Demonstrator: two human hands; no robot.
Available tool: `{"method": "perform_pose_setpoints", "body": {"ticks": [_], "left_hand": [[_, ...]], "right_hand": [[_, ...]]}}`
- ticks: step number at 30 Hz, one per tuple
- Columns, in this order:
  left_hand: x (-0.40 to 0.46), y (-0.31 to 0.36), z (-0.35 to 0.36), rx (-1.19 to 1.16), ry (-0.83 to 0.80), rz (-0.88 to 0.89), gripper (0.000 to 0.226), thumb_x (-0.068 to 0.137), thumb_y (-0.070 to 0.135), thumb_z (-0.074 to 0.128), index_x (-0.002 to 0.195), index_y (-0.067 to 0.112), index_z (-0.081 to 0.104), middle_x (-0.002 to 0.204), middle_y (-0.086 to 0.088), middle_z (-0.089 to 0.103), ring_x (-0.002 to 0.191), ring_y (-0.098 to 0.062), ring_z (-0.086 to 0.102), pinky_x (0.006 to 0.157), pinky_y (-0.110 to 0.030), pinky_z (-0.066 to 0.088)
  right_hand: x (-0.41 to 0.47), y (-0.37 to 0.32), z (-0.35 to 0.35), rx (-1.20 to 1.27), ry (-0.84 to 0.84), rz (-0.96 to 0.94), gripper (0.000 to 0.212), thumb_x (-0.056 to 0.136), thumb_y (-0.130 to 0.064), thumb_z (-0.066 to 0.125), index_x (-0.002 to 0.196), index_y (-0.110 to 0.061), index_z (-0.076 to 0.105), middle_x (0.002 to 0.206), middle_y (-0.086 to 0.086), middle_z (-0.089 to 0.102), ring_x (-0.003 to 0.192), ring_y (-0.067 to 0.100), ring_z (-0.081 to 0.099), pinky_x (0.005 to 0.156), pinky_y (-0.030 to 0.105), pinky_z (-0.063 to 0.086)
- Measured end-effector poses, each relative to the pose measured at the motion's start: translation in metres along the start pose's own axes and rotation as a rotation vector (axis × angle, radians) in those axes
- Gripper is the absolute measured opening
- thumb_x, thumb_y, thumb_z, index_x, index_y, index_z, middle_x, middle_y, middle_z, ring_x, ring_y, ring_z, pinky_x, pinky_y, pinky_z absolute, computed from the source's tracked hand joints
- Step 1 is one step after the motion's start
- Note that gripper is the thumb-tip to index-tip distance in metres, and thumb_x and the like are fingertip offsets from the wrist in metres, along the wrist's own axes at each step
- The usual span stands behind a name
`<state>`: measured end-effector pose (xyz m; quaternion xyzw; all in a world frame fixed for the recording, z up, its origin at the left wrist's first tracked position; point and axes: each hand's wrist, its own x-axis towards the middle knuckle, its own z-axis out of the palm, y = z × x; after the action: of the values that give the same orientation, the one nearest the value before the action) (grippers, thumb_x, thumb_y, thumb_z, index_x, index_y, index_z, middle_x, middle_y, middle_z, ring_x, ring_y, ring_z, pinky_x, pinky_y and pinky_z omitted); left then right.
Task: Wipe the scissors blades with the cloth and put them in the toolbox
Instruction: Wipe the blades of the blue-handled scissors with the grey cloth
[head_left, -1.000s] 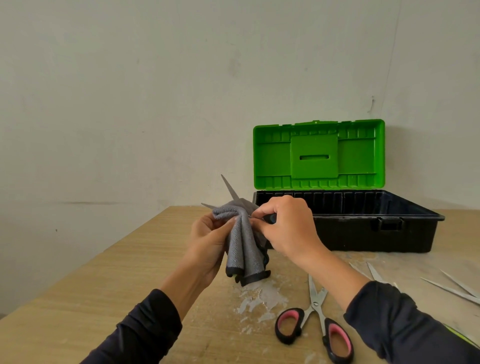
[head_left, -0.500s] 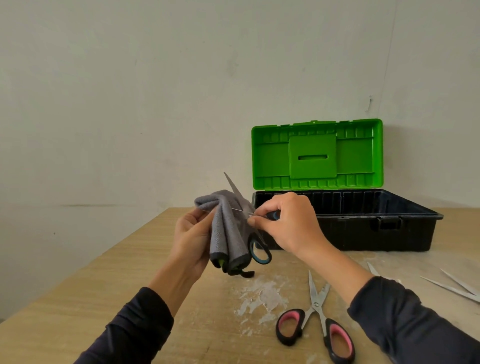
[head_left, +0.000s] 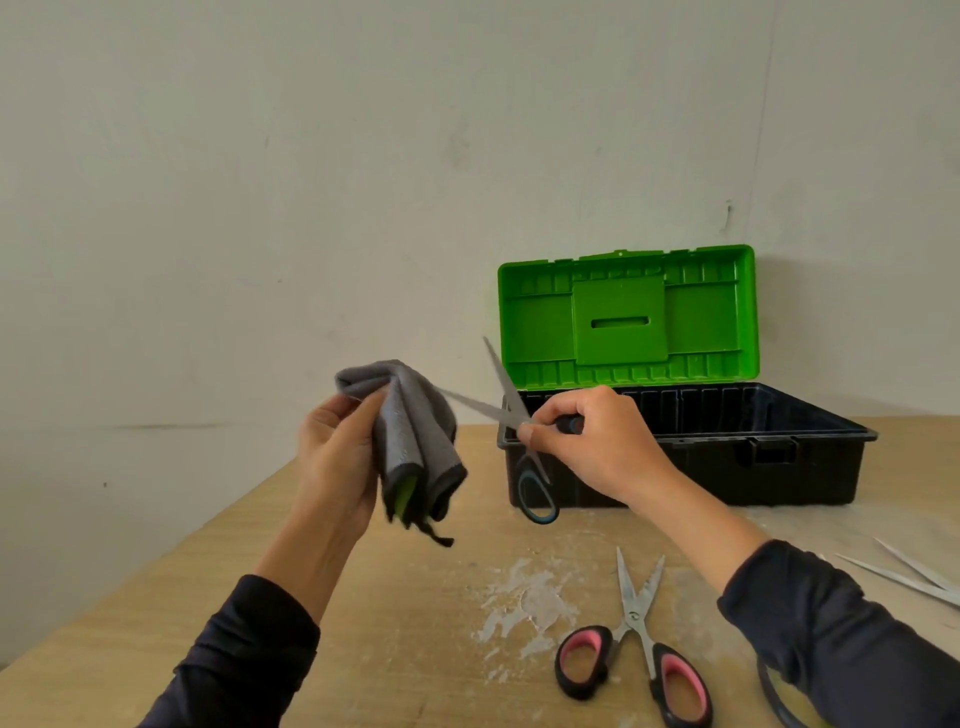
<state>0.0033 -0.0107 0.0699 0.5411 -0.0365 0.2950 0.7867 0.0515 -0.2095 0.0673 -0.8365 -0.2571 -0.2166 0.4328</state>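
My right hand (head_left: 587, 447) grips a pair of black-and-blue scissors (head_left: 511, 410) near the pivot, held above the table with the blades spread wide open. One blade points up, the other points left toward the cloth. My left hand (head_left: 335, 462) holds a folded grey cloth (head_left: 415, 441) that hangs down, and the left-pointing blade tip reaches its edge. The toolbox (head_left: 810, 457) stands behind with its green lid (head_left: 628, 317) raised; its black tray looks empty from here.
A second pair of scissors with pink-and-black handles (head_left: 636, 654) lies open on the wooden table (head_left: 156, 597) near the front. White residue (head_left: 524, 603) marks the table beside it. More steel blades (head_left: 914, 577) lie at the right edge. A wall stands behind.
My left hand drew the cloth leftward off the blades. The blades now show bare and spread wide, and the scissors' lower handle loop hangs in view.
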Motion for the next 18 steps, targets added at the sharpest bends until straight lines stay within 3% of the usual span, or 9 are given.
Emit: {"method": "perform_pose_setpoints", "body": {"ticks": [2, 5, 10, 13, 18], "left_hand": [[0.0, 0.005, -0.001, 0.086, 0.027, 0.019, 0.008, 0.089, 0.015, 0.058, 0.088, 0.014, 0.066, 0.075, -0.004, 0.065, 0.062, -0.015, 0.061, 0.051, -0.025, 0.052], [-0.002, -0.009, 0.004, 0.413, 0.029, 0.047, 0.005, 0.084, 0.017, 0.065, 0.088, 0.02, 0.065, 0.086, -0.003, 0.068, 0.076, -0.019, 0.062, 0.063, -0.032, 0.05], [-0.001, -0.058, 0.001, 1.068, -0.237, 0.189, 0.009, 0.079, 0.017, 0.069, 0.085, 0.024, 0.066, 0.08, 0.01, 0.063, 0.078, -0.004, 0.057, 0.063, -0.011, 0.04], [-0.003, -0.078, -0.002, 1.2, -0.391, 0.168, 0.015, 0.08, 0.025, 0.069, 0.094, 0.02, 0.069, 0.087, 0.007, 0.067, 0.08, -0.006, 0.06, 0.065, -0.011, 0.043], [-0.006, -0.085, 0.002, 1.26, -0.481, 0.187, 0.027, 0.085, 0.028, 0.063, 0.109, 0.016, 0.066, 0.095, 0.005, 0.067, 0.078, -0.001, 0.054, 0.064, -0.006, 0.04]], "right_hand": [[0.001, 0.003, -0.004, 0.022, -0.013, 0.062, 0.017, 0.084, -0.035, 0.067, 0.078, -0.019, 0.072, 0.058, -0.014, 0.054, 0.044, -0.002, 0.044, 0.046, 0.013, 0.028], [0.001, 0.005, -0.005, 0.032, -0.051, 0.121, 0.019, 0.086, -0.034, 0.064, 0.081, -0.017, 0.069, 0.067, -0.011, 0.056, 0.056, 0.002, 0.043, 0.054, 0.02, 0.029], [0.0, 0.009, -0.004, 0.051, -0.07, 0.18, 0.02, 0.087, -0.033, 0.063, 0.079, -0.016, 0.069, 0.073, -0.006, 0.059, 0.064, 0.007, 0.047, 0.058, 0.023, 0.035], [0.001, 0.014, -0.005, 0.052, -0.101, 0.224, 0.02, 0.087, -0.033, 0.063, 0.081, -0.016, 0.069, 0.082, 0.0, 0.064, 0.072, 0.011, 0.052, 0.064, 0.024, 0.04], [0.002, 0.017, -0.002, 0.053, -0.142, 0.237, 0.017, 0.089, -0.03, 0.061, 0.087, -0.015, 0.069, 0.096, 0.0, 0.065, 0.088, 0.013, 0.055, 0.065, 0.021, 0.037]]}}
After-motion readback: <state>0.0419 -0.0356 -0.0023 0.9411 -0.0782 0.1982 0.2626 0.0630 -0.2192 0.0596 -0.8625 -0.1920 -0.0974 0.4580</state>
